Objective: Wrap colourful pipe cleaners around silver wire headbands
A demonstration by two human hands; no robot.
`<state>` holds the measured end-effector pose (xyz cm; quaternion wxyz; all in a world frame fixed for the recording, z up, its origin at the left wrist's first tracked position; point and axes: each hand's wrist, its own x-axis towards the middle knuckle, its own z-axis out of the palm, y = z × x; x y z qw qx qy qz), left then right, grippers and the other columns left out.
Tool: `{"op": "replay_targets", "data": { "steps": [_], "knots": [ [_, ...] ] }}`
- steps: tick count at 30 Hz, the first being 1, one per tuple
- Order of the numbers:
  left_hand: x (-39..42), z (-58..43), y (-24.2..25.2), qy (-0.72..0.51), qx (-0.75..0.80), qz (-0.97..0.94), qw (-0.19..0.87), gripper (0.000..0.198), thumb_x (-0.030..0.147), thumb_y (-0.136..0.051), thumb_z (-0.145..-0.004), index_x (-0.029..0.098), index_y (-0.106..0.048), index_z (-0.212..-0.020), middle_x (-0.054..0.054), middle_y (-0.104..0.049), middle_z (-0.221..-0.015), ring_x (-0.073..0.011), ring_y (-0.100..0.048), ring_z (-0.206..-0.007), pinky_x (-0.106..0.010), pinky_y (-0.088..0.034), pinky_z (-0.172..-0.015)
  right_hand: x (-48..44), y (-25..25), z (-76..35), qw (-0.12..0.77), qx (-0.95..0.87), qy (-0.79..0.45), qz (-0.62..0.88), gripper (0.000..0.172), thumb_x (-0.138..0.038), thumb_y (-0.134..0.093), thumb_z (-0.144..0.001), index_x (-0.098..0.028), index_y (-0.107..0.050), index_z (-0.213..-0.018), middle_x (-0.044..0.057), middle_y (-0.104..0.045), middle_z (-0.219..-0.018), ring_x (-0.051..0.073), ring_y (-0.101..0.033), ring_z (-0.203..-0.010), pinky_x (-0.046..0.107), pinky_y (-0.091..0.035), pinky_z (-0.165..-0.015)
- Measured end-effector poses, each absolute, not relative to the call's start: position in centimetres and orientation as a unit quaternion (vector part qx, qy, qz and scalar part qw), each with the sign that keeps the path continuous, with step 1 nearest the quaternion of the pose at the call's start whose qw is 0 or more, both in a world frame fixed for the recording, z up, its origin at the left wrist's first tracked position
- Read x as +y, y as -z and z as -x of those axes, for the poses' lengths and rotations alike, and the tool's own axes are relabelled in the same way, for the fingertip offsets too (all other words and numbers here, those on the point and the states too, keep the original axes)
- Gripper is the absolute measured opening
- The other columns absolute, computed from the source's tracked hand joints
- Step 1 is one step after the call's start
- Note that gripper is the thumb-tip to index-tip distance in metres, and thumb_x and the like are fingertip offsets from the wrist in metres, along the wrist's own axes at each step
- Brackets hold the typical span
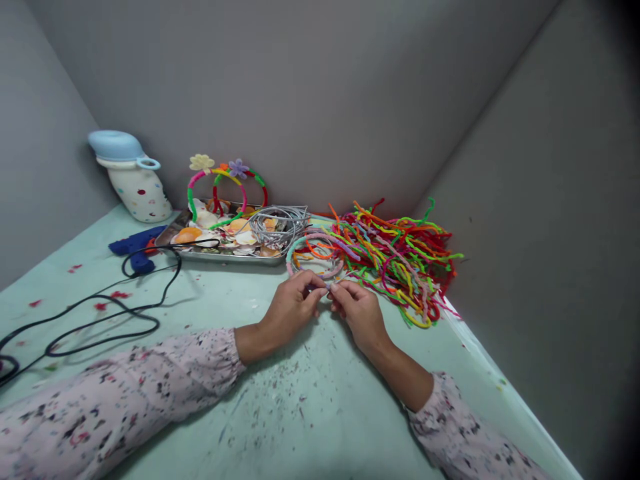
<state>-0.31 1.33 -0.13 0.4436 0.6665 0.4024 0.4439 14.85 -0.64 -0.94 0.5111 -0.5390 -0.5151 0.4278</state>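
Both hands meet over the middle of the table, pinching the near side of a ring wrapped in pipe cleaner [291,257], coloured mint, pink and lilac. My left hand [293,303] is closed on it, thumb against the fingers. Just beside it, my right hand [363,315] pinches the same spot, where a bit of lilac shows between the fingertips. The fingers hide the exact point of contact. Behind the ring lies a tangled heap of bright pipe cleaners [395,250], its left edge close to the ring.
A metal tray [235,257] holds shells, coiled grey wire [283,223] and two flower-topped hoops [191,193]. Left of it lies a blue glue gun [133,241], its black cord [150,310] looping over the table. A white bottle [143,193] with a blue lid stands by the wall.
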Motion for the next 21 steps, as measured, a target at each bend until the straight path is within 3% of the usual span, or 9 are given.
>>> {"op": "replay_targets", "data": {
  "steps": [21],
  "knots": [
    [1.32, 0.35, 0.76, -0.434, 0.378, -0.673, 0.464, 0.011, 0.028, -0.057, -0.087, 0.017, -0.058, -0.088, 0.001, -0.062, -0.071, -0.0099, -0.054, -0.053, -0.022, -0.041, -0.052, -0.64, 0.67, -14.91, 0.52, -0.504, -0.485, 0.491, 0.021, -0.039, -0.063, -0.08, -0.019, -0.059, -0.073, -0.003, -0.056, -0.059, 0.013, -0.046, -0.053, 0.026, -0.035, -0.051]
  ]
}}
